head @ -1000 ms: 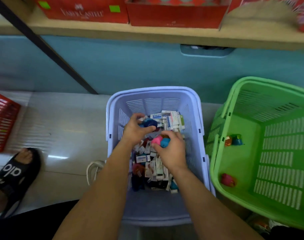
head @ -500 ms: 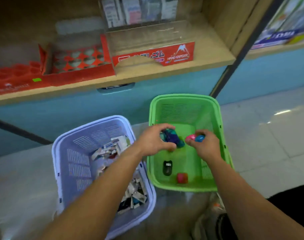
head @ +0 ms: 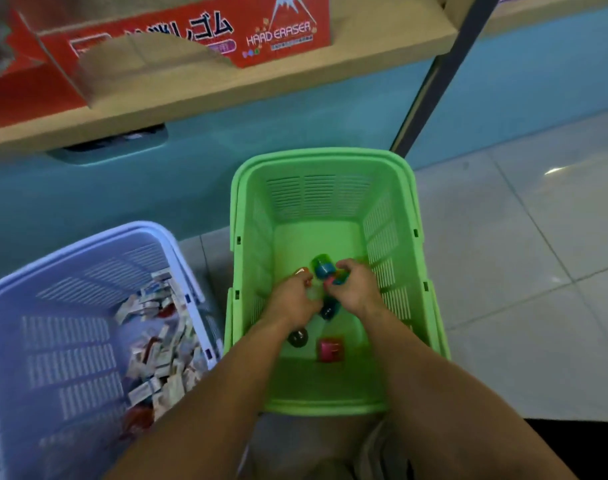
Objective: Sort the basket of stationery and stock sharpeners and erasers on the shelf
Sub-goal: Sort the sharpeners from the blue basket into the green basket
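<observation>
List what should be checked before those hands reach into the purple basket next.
1. Hands inside green basket: ok, left hand and right hand are both in it.
2. Right hand empty: not ok, it pinches pink and blue pieces.
3. Left hand empty: cannot tell, it is curled.
4. Purple basket stocked: ok, eraser packs lie in it.
5. Red eraser box on the shelf open-fronted: ok.
</observation>
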A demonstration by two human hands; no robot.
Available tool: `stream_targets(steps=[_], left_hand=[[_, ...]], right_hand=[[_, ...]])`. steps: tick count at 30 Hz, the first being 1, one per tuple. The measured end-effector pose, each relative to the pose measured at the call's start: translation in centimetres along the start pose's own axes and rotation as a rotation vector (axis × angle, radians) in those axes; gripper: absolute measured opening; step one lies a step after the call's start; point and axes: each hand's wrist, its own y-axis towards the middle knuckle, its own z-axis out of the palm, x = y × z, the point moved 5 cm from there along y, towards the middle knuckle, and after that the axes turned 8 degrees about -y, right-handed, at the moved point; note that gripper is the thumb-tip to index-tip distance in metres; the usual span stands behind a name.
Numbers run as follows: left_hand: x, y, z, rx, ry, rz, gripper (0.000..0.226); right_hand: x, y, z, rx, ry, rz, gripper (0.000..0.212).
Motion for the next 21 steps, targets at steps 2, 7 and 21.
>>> stream_targets(steps=[2, 7, 21], left_hand=[[-1.4, -1.3, -1.9, 0.0, -0.121, 0.035, 0.055], [-4.2, -7.6, -8.1, -0.023, -0.304, 0.212, 0.024], [17.2, -26.4, -26.8, -0.545, 0.319, 0.021, 0.045]], right_hand=[[0.7, -0.3, -0.1, -0.011, 0.056, 0.001, 0.051], [4.4, -2.4, -2.3, -0.112, 0.012, -0.086, 0.047], [26.0, -20.7, 3.7, 0.01, -0.151, -0.737, 0.034]])
